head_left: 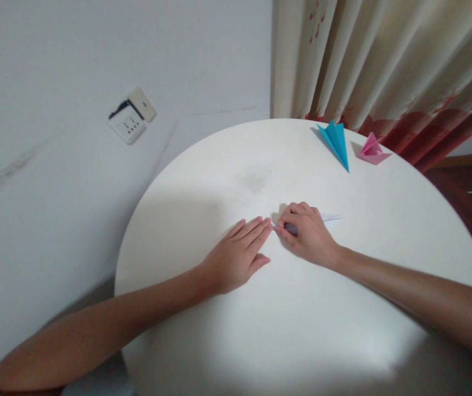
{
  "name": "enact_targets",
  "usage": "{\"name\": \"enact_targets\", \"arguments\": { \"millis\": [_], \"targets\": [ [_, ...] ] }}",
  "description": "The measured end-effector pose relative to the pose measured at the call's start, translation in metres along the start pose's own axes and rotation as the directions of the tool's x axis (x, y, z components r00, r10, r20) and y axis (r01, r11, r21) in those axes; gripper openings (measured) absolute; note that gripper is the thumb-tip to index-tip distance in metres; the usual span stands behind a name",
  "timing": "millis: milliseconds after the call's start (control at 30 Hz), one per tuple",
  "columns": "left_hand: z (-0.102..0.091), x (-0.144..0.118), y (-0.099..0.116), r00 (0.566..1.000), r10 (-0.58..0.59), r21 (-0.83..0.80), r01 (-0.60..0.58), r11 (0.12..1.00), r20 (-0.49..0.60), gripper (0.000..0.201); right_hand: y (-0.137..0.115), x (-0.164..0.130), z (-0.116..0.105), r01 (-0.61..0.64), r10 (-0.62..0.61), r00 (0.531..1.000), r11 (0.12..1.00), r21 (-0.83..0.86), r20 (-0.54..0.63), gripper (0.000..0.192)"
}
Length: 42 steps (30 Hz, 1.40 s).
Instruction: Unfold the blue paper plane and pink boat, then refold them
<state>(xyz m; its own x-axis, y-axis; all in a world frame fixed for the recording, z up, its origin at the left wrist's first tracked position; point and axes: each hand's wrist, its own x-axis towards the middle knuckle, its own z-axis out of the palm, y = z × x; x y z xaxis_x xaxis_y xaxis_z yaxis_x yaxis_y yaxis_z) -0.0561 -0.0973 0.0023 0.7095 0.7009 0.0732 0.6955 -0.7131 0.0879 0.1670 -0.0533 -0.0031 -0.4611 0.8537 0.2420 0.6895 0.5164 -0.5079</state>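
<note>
A narrow folded paper (331, 218), pale white, lies on the white round table (236, 148). My right hand (309, 234) is closed around its middle with the thumb and fingers pinched, so much of the paper is hidden. The paper's thin tail sticks out to the right of that hand, and a small tip shows on the left. My left hand (242, 254) lies flat on the table, fingers stretched out, its fingertips at or very near that small tip. Whether they press on it I cannot tell.
At the far right edge of the table stand a blue folded paper plane (335, 143) and a pink folded paper piece (373, 151). Behind them hangs a patterned curtain (367, 60). A wall with a socket plate (128, 125) borders the table on the left.
</note>
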Motion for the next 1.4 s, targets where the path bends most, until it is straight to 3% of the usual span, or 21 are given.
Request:
{"name": "enact_targets", "arguments": {
  "millis": [233, 433, 900, 1100, 1267, 1400],
  "targets": [
    [-0.001, 0.000, -0.001, 0.999, -0.048, -0.006, 0.047, 0.999, -0.026, 0.058, 0.000, 0.000, 0.001, -0.003, 0.003, 1.000, 1.000, -0.012, -0.005, 0.011],
    [-0.004, -0.001, 0.002, 1.000, -0.012, 0.014, 0.013, 1.000, -0.029, 0.059, 0.000, 0.000, 0.000, 0.002, -0.002, 1.000, 1.000, -0.015, -0.009, 0.012],
    [-0.007, -0.009, 0.011, 0.993, -0.110, 0.118, 0.114, 0.986, -0.035, 0.047, 0.000, -0.001, 0.001, 0.002, -0.002, 1.000, 1.000, -0.027, -0.023, 0.009],
    [-0.003, -0.017, 0.007, 0.988, -0.126, 0.100, 0.134, 0.986, -0.086, 0.044, -0.001, 0.000, 0.001, -0.009, 0.009, 1.000, 1.000, -0.023, -0.026, 0.010],
    [-0.002, -0.018, 0.004, 0.966, -0.163, 0.054, 0.177, 0.983, -0.202, 0.046, -0.001, 0.000, 0.001, -0.017, 0.017, 0.999, 1.000, -0.007, -0.028, 0.011],
    [-0.003, -0.006, 0.016, 0.989, -0.073, 0.076, 0.083, 0.994, -0.130, 0.053, -0.001, 0.001, 0.002, -0.010, 0.010, 1.000, 1.000, -0.005, -0.028, 0.009]
  ]
}}
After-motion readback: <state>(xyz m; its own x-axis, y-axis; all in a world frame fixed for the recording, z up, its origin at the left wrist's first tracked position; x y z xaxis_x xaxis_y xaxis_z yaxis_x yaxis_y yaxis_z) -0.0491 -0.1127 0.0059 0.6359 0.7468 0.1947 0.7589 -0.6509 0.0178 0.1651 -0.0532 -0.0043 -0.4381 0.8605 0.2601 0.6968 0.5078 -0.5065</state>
